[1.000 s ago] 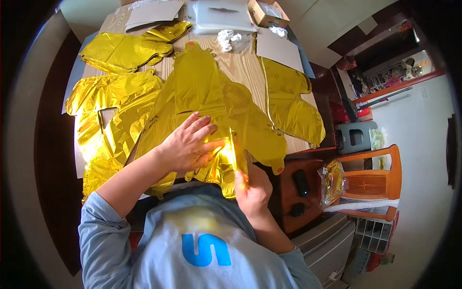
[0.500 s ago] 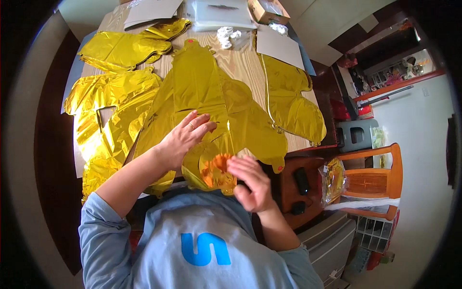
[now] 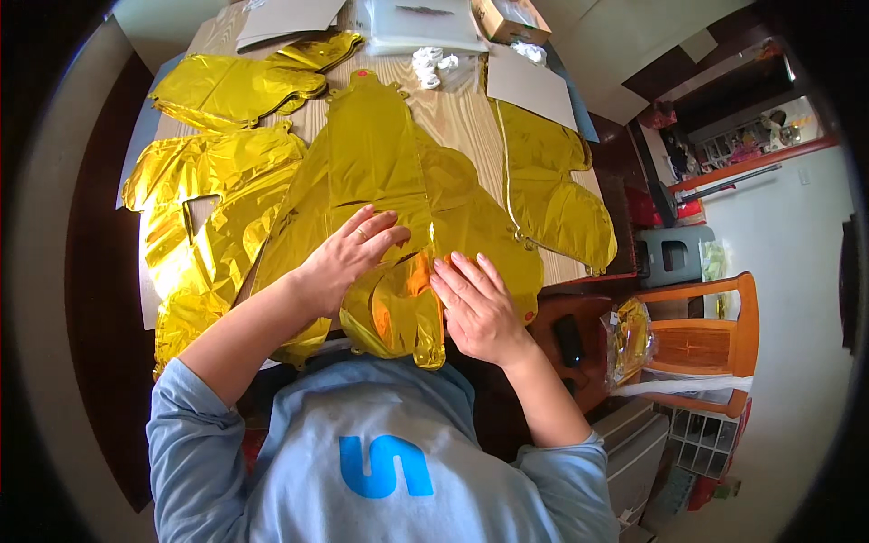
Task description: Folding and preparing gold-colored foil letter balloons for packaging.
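Note:
A large flat gold foil balloon lies over the near middle of the table, part of it folded over toward me. My left hand, with a ring on one finger, rests on the foil left of the crease, its fingers slightly bent and apart. To the right, my right hand lies on the foil with fingers stretched out along the folded edge. Orange reflections show on the shiny folded part between the hands. Both palms face down, so their undersides are hidden.
More gold foil pieces lie left, far left and right. Farther back are clear plastic bags, crumpled white material, grey card and a cardboard box. A wooden chair stands at the right.
My right hand has moved slightly right and up and now lies flatter on the foil. The left hand stays almost in place. Part of the foil between them looks flatter.

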